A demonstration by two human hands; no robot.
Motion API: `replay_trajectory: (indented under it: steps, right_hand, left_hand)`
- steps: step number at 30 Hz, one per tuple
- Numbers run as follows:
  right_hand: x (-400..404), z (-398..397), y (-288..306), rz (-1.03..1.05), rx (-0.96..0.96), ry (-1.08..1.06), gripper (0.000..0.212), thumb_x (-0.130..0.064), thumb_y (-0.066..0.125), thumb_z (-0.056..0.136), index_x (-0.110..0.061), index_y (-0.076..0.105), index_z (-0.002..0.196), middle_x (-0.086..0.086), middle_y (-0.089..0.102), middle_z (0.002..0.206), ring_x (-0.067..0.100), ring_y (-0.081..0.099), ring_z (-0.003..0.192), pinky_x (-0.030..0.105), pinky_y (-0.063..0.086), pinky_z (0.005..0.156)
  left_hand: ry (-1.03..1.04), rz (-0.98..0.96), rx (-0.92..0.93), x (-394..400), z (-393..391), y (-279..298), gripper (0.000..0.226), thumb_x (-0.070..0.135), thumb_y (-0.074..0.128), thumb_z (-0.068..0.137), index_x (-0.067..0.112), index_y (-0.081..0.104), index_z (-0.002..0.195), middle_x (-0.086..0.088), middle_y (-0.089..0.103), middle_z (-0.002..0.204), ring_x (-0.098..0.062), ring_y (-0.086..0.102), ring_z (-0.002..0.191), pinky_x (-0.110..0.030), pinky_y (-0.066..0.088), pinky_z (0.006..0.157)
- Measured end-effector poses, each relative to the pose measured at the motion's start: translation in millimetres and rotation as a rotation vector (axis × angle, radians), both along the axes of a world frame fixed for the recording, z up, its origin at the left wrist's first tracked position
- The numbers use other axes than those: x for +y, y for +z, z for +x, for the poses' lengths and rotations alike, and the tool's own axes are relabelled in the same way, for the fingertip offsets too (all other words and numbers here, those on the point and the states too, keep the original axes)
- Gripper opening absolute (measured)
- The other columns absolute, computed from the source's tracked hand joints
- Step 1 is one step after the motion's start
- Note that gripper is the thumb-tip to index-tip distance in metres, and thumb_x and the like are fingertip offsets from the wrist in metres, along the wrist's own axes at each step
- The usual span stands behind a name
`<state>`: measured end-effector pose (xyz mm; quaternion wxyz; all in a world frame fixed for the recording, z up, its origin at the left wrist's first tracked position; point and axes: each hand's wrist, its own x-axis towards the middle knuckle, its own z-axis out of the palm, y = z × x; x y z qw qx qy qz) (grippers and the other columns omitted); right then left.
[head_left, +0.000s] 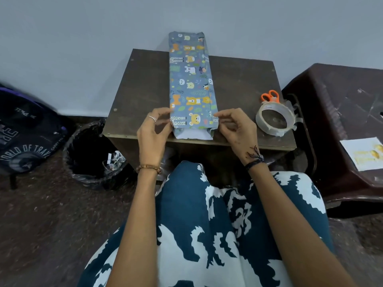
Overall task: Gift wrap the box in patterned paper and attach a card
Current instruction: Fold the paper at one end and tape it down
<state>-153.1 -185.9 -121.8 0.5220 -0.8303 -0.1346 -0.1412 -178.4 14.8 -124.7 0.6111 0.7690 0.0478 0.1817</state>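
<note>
A long narrow box wrapped in blue animal-patterned paper (191,83) lies lengthwise on a small dark wooden table (143,90), its far end sticking out past the table's back edge. The near end is open, with the paper's white inside showing. My left hand (154,131) pinches the paper at the near left corner. My right hand (236,129) pinches the paper at the near right corner. A white card with gold print (364,152) lies on a dark plastic stool to the right.
A roll of clear tape (275,120) sits at the table's right side with orange-handled scissors (270,96) behind it. A dark brown plastic stool (335,112) stands on the right. A bin lined with black plastic (91,154) and a dark backpack (27,131) are on the floor left.
</note>
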Motion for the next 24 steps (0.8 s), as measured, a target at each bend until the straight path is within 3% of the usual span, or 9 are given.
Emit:
replay_trajectory:
  steps: [5,7,10,15,24]
  right_hand:
    - [1.2,7.2,-3.4,-0.024,-0.057,0.04,0.019,0.007,0.063,0.08,-0.007,0.066,0.094,0.002,0.058,0.108,0.003,0.061,0.087,0.015,0.05,0.076]
    - [2.5,7.7,-4.7,-0.022,-0.081,0.041,0.018,0.007,0.063,0.081,-0.005,0.067,0.094,0.002,0.059,0.104,-0.002,0.06,0.098,0.014,0.051,0.079]
    - [4.7,8.2,-5.4,0.019,-0.089,0.038,0.016,0.007,0.064,0.081,-0.004,0.068,0.093,0.003,0.061,0.098,0.004,0.059,0.109,0.014,0.05,0.083]
    - [4.1,9.9,-5.6,0.05,-0.08,0.034,0.014,0.003,0.066,0.082,-0.004,0.068,0.093,0.005,0.064,0.096,0.007,0.061,0.107,0.015,0.051,0.084]
    - [4.6,9.1,-7.4,-0.018,-0.146,0.007,0.01,-0.001,0.065,0.084,-0.002,0.068,0.093,0.005,0.064,0.097,0.008,0.061,0.106,0.017,0.052,0.081]
  left_hand:
    - [0.011,-0.068,0.0,4.3,2.9,-4.9,0.032,-0.005,0.06,0.083,0.026,0.067,0.089,-0.004,0.067,0.1,-0.016,0.066,0.093,-0.041,0.055,0.083]
    - [0.033,-0.108,0.014,4.7,3.9,-6.3,0.029,-0.004,0.06,0.083,0.023,0.068,0.09,-0.008,0.069,0.098,-0.017,0.067,0.093,-0.043,0.055,0.083]
    - [0.062,-0.139,0.02,3.8,4.8,-8.1,0.027,-0.003,0.062,0.083,0.022,0.069,0.089,-0.006,0.07,0.096,-0.015,0.067,0.091,-0.043,0.054,0.085]
    - [0.069,-0.261,-0.019,-1.2,5.2,-5.1,0.028,-0.002,0.061,0.084,0.024,0.07,0.084,-0.007,0.067,0.096,-0.021,0.065,0.099,-0.038,0.053,0.082]
    - [0.088,-0.224,-0.05,-4.0,6.5,-4.6,0.027,0.003,0.061,0.083,0.029,0.069,0.081,0.005,0.062,0.092,-0.025,0.062,0.098,-0.04,0.052,0.082]
